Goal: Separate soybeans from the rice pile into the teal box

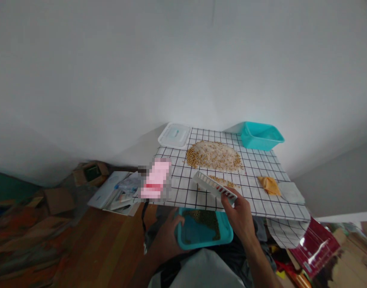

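Observation:
My left hand (pixel 168 236) is closed on the left rim of a teal tray (pixel 201 234) held below the table's near edge; green beans lie in its far half. My right hand (pixel 240 218) grips the near end of a white slotted scoop (pixel 213 186), which reaches out over the checked tablecloth (pixel 261 160). A small scatter of tan grains (pixel 222 182) lies beside the scoop. Farther back spreads a big pile of mixed white and tan grains (pixel 213 155).
A teal tub (pixel 261 136) stands at the table's back right and a clear lid (pixel 174 135) at the back left. A yellow cloth (pixel 270 185) lies right, a pink packet (pixel 156 179) at the left edge. Cardboard boxes (pixel 57 200) and papers (pixel 117 192) cover the wooden floor.

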A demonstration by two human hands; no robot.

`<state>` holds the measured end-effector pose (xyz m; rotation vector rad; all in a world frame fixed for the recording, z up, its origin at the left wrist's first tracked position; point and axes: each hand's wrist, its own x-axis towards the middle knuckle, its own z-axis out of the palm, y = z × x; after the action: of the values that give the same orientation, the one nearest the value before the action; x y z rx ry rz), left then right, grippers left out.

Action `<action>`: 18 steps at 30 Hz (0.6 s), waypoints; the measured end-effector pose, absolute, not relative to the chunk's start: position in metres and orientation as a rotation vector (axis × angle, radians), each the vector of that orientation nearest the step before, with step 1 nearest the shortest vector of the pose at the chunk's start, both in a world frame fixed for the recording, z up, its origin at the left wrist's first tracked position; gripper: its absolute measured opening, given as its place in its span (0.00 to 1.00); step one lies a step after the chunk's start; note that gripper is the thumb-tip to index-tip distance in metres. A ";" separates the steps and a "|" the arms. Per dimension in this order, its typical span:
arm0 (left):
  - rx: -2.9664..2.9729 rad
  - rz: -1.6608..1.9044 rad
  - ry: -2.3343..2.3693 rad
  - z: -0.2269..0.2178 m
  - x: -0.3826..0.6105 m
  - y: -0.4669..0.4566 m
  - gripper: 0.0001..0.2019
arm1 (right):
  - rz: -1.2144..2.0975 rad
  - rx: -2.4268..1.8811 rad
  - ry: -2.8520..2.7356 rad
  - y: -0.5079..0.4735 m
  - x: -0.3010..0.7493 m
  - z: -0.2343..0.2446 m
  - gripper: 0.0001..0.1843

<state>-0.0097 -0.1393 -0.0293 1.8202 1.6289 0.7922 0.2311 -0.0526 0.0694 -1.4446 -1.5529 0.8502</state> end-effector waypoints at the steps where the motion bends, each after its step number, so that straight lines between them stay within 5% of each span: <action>1: 1.812 0.796 1.625 -0.029 -0.010 -0.139 0.29 | 0.854 -1.452 -1.554 -0.053 0.230 0.070 0.15; 18: 1.784 0.771 1.591 -0.035 -0.016 -0.138 0.29 | 1.064 -1.352 -1.690 -0.079 0.253 0.080 0.13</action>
<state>-0.0161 -0.1379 -0.0347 1.7843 1.5907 0.7713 0.2527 -0.0787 0.0795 -1.3517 -1.6902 1.0644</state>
